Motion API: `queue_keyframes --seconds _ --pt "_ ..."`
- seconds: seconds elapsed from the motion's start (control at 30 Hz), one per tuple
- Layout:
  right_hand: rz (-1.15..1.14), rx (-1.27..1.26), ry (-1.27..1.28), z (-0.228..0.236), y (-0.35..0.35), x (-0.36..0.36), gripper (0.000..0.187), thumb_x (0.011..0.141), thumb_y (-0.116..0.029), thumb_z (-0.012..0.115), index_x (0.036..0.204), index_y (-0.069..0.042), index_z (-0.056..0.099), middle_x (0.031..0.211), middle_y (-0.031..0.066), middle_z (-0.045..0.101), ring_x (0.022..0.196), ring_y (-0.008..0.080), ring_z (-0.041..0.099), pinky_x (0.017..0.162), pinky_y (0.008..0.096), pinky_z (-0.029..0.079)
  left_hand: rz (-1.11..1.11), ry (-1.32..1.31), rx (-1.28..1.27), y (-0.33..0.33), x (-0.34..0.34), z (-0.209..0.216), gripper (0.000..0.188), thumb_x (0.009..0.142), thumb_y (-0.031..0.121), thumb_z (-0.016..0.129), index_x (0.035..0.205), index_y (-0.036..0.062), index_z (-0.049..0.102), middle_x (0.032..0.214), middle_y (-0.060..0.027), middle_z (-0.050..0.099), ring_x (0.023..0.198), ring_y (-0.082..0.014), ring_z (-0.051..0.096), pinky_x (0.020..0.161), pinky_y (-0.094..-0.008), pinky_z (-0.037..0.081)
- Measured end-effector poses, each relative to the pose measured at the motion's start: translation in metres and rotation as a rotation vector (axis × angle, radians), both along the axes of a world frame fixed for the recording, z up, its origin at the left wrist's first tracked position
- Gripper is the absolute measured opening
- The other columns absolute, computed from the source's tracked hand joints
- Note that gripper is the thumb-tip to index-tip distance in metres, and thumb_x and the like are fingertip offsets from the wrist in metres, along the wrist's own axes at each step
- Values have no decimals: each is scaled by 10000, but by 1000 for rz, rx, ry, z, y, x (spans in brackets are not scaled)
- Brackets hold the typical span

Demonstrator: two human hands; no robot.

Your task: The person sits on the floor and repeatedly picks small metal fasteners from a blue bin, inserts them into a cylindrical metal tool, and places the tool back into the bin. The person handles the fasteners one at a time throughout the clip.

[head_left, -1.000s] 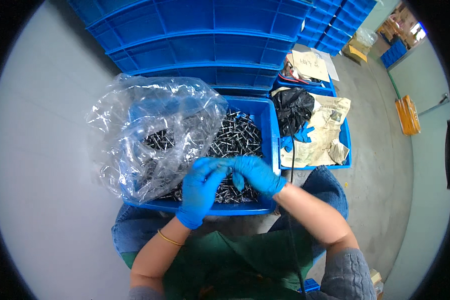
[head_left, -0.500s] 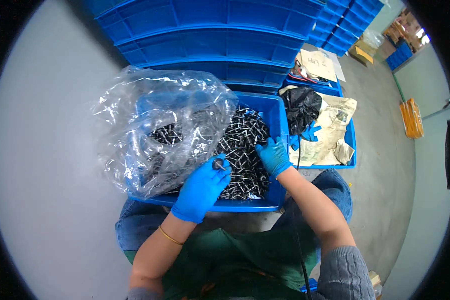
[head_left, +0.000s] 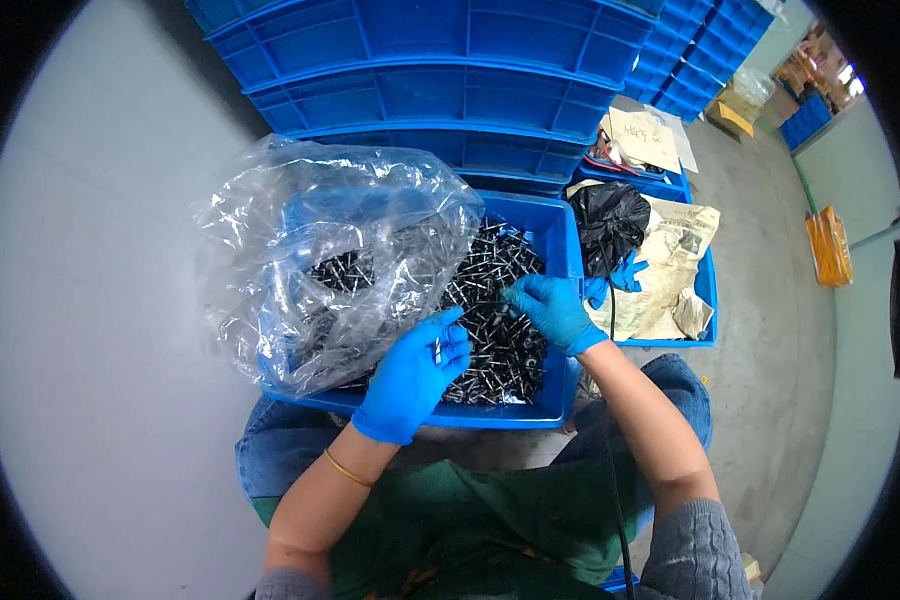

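In front of me a blue plastic crate point(head_left: 565, 235) holds a heap of small black-and-silver metal pins point(head_left: 480, 265). My left hand point(head_left: 410, 380), in a blue glove, is over the near part of the heap with its fingers curled round a small pin point(head_left: 437, 351), whose silver shank shows. My right hand point(head_left: 553, 312), also gloved, is above the heap at the right side of the crate. Its thumb and fingers are pinched together, and what lies between them is too small to make out. A transparent plastic bag point(head_left: 270, 240) covers the left part of the crate.
Stacked blue crates point(head_left: 420, 95) rise just behind. To the right, a blue tray point(head_left: 708, 300) carries brown paper point(head_left: 670, 290), a black plastic bag point(head_left: 610, 215) and a spare blue glove point(head_left: 625, 272). A dark cord point(head_left: 615, 430) hangs down past my right forearm.
My right hand has lifted from the heap and moved slightly left, toward my left hand. In my left hand the pin has turned; its round black head faced up before, now its shank shows.
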State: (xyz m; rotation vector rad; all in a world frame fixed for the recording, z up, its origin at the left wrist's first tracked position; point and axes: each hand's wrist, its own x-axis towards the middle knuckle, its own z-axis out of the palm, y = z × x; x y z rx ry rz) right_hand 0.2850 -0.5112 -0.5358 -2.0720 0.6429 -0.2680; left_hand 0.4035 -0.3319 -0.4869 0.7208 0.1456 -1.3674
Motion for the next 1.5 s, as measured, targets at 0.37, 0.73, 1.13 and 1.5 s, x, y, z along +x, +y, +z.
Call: queue_keyframes --seconds 0.37,0.73,1.13,1.5 --pt "-17 1692 -321 36 53 7 190 827 -170 499 953 -34 539 909 88 585 803 176 595 677 270 523 -107 -999 10 -11 -29 19 519 710 -50 599 1191 54 434 986 -11 528 874 -73 495 812 -221 411" --pt "-23 1742 -306 32 59 4 165 833 -187 494 902 -42 536 831 60 579 647 104 564 541 187 481 -76 -1086 26 -9 -28 10 401 744 2 590 1131 49 493 1046 -72 539 909 -115 525 782 -233 438" --pt "-68 1696 -189 48 61 2 145 860 -184 450 851 -68 536 696 14 528 500 56 451 411 156 359 -242 -835 198 -13 -12 21 149 812 98 535 939 37 584 688 0 566 563 -22 471 490 -154 377" --pt "-42 1647 -153 58 60 2 139 861 -138 423 880 -59 534 670 10 533 486 35 444 389 125 337 -303 -768 167 -15 -6 27 145 818 75 478 898 5 576 616 -3 528 470 -33 429 420 -153 342"
